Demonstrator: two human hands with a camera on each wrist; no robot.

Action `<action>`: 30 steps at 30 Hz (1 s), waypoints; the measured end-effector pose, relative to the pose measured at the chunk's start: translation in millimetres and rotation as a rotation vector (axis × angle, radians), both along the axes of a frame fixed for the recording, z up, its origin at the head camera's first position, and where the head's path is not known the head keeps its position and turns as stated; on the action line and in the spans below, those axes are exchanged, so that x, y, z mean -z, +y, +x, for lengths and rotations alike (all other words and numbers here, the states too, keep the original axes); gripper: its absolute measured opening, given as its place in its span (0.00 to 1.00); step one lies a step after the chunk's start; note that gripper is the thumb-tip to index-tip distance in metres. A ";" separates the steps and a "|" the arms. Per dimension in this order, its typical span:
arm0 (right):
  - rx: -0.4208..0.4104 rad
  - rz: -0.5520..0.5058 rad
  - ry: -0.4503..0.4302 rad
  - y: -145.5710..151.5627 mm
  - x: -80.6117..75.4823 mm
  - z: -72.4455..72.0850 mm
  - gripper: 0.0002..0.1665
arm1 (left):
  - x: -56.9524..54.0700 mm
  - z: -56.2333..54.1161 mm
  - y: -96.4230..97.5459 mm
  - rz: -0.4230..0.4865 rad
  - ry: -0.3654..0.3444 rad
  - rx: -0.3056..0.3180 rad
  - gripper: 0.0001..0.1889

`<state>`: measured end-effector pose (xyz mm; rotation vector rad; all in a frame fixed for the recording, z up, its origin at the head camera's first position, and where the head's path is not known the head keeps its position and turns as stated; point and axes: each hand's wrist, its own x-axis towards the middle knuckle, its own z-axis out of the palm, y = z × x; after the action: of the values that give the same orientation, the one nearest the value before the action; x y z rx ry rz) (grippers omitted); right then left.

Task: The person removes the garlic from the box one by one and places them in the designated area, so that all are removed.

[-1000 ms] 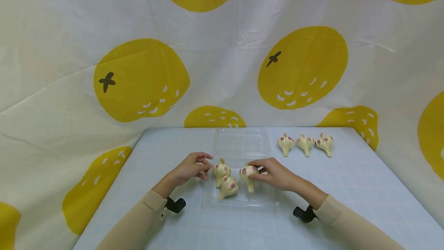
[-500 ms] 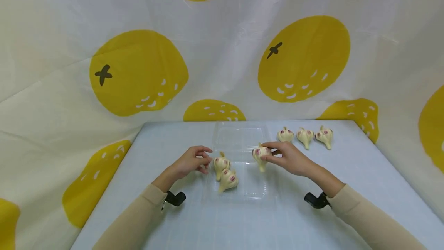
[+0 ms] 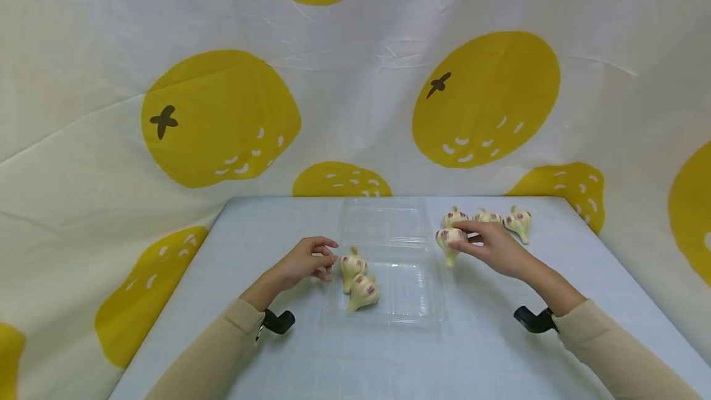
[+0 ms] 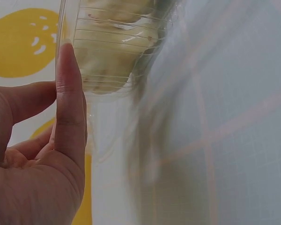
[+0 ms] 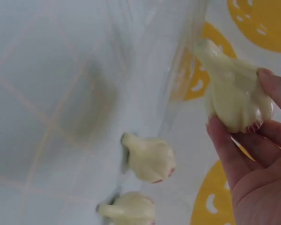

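Note:
My right hand (image 3: 497,249) pinches a garlic bulb (image 3: 451,242), pale with purple marks, between thumb and fingers. In the right wrist view the held garlic bulb (image 5: 239,96) hangs above the table, just right of an open clear plastic clamshell container (image 3: 405,289). Inside the container's left side lie two more bulbs, a rear garlic bulb (image 3: 352,267) and a front garlic bulb (image 3: 363,294), touching each other. My left hand (image 3: 305,261) is at the container's left edge. In the left wrist view its thumb and forefinger pinch the clear rim (image 4: 62,23).
Three more garlic bulbs stand in a row at the back right: a left bulb (image 3: 455,215), a middle bulb (image 3: 487,216) and a right bulb (image 3: 518,224). The container's lid (image 3: 383,221) lies open toward the back. A lemon-print cloth (image 3: 355,110) hangs behind the table.
My right hand has lifted the garlic bulb out of the container and carried it right and back, near the row of bulbs. My left hand has stayed at the container's edge.

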<state>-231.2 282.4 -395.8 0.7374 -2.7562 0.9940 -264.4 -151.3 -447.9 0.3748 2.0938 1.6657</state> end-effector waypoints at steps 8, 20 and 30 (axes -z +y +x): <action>0.027 0.013 -0.003 24.5 14.9 -8.1 0.25 | -2.1 -1.9 -2.0 -0.001 0.024 -0.001 0.25; 0.030 0.018 -0.129 39.3 47.1 -19.0 0.24 | -4.0 -2.6 -0.9 -0.004 0.013 0.007 0.25; -0.010 -0.018 -0.215 39.9 55.0 -18.8 0.27 | -2.0 -0.9 0.4 -0.004 0.009 0.001 0.25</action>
<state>-250.0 322.3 -450.7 0.6787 -2.9216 1.1625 -265.3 -150.9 -445.9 0.3828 2.1023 1.6622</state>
